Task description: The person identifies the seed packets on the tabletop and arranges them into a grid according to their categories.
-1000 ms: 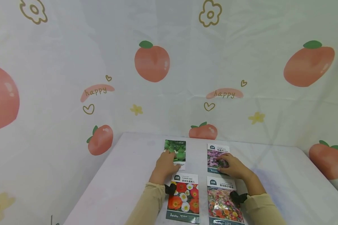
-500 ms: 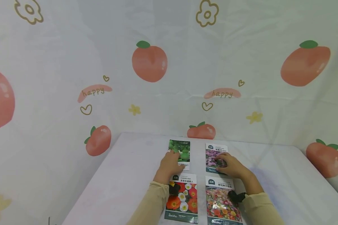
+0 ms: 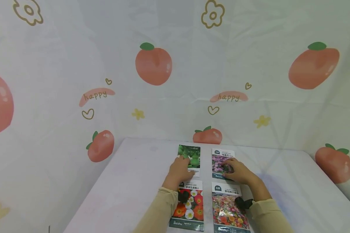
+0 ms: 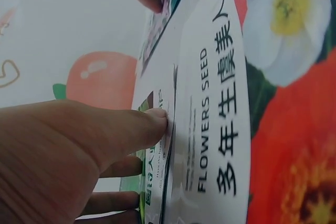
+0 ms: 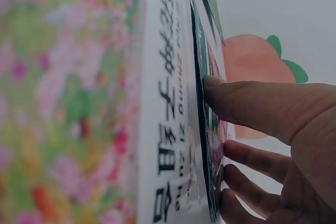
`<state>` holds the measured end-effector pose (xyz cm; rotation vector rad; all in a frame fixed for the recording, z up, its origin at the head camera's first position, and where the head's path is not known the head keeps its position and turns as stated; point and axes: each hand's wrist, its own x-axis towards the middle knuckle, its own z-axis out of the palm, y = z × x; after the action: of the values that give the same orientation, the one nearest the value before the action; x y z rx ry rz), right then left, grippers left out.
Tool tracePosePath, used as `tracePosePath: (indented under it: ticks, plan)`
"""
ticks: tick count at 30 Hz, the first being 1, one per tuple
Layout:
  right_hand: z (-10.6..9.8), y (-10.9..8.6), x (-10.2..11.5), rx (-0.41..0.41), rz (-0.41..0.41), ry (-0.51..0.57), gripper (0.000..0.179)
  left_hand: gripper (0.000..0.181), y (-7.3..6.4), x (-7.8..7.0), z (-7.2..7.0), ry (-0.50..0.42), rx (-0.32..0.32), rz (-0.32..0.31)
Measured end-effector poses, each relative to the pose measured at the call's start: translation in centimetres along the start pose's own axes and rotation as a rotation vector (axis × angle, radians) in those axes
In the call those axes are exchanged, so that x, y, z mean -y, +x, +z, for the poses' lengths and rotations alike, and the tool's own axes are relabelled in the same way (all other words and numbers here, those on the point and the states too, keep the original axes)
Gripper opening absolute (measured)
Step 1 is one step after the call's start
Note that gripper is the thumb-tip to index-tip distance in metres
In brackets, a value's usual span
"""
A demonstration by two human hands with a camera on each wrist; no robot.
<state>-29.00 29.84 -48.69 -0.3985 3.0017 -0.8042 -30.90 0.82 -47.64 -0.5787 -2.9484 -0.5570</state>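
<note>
Four-square on the white table lie seed packets. My left hand rests on the far-left packet with green fruit, its fingers on the picture and thumb on the white lower strip. My right hand touches the far-right packet of purple flowers; in the right wrist view the thumb lies at its lower edge, with the fingertips on its face. Nearer lie a poppy packet, partly under my left wrist, and a mixed wildflower packet, partly under my right wrist. Both far packets lie flat.
The white table extends to both sides of the packets. Behind it hangs a pale cloth printed with peaches, hearts and stars. Black wrist straps hang over the near packets.
My left hand has slid the green fruit packet to the right, narrowing the gap to the purple flower packet. The right hand has stayed in place. The head view has shifted slightly.
</note>
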Motion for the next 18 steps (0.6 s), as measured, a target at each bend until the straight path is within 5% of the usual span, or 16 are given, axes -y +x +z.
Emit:
tracePosePath:
  ticks: [8, 18]
  plan:
    - [-0.3, -0.2, 0.2, -0.014, -0.094, -0.009, 0.044, 0.045, 0.0, -0.6, 0.2, 0.021, -0.027, 0.038]
    - [-0.5, -0.3, 0.9, -0.006, -0.078, -0.005, 0.042, 0.050, 0.5, -0.5, 1.3, 0.019, -0.022, 0.029]
